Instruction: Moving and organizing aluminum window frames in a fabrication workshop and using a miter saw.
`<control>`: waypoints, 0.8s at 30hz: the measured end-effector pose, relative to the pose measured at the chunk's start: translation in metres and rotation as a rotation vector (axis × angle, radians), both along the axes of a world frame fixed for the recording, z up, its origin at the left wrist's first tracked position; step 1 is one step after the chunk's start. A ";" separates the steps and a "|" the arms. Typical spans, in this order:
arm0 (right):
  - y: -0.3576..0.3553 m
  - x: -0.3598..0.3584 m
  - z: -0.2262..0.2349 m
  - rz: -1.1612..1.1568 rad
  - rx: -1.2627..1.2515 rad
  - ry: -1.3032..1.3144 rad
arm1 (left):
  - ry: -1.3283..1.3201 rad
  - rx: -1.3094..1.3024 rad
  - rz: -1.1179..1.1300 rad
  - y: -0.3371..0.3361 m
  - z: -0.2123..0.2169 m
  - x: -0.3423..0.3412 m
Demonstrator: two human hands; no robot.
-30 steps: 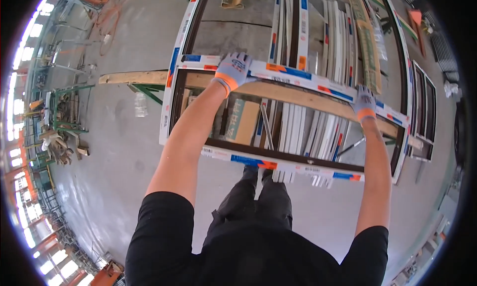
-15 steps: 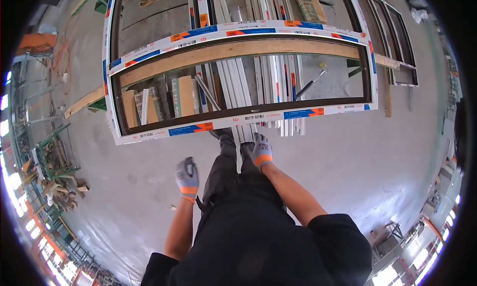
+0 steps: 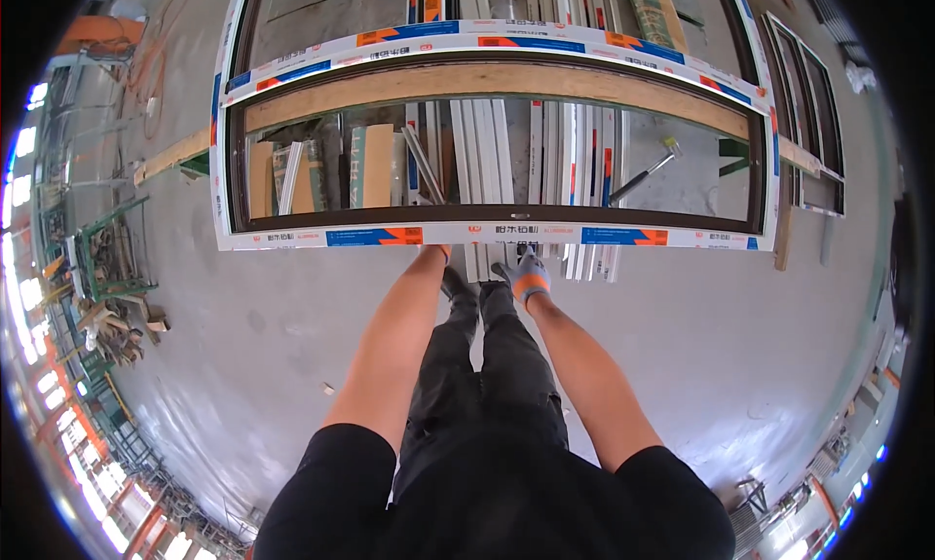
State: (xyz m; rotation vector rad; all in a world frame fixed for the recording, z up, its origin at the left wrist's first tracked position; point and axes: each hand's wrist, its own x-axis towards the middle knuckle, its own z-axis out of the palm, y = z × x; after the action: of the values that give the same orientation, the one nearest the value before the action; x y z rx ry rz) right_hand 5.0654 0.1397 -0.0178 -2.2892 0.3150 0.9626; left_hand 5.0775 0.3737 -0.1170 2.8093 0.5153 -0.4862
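Shifted forward since half a second ago, the left hand and right hand, in gloves with orange cuffs, are now at the near rail of a large rectangular dark-brown window frame covered in white, blue and orange film. It lies over a long pale wooden beam, above bundled long white strips. Through its opening shows a dark-handled hammer. The left hand is nearly all hidden; the right's thumb is spread. Whether either grips the rail, I cannot tell.
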 end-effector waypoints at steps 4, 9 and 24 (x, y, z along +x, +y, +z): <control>-0.007 -0.006 -0.003 -0.009 -0.027 -0.024 | -0.147 0.031 0.002 0.009 -0.015 -0.007; 0.027 -0.019 0.007 0.062 -0.178 -0.613 | -0.340 0.126 0.009 0.055 0.004 -0.028; 0.197 0.075 -0.044 0.522 -0.295 -0.454 | -0.317 -0.179 0.326 0.125 0.097 -0.030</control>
State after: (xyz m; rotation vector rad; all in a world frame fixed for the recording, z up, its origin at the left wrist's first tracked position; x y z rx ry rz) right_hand 5.1401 0.3363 -0.0613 -2.8502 -0.3753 0.6209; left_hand 5.0471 0.4983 -0.0196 2.4961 0.7937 -0.0178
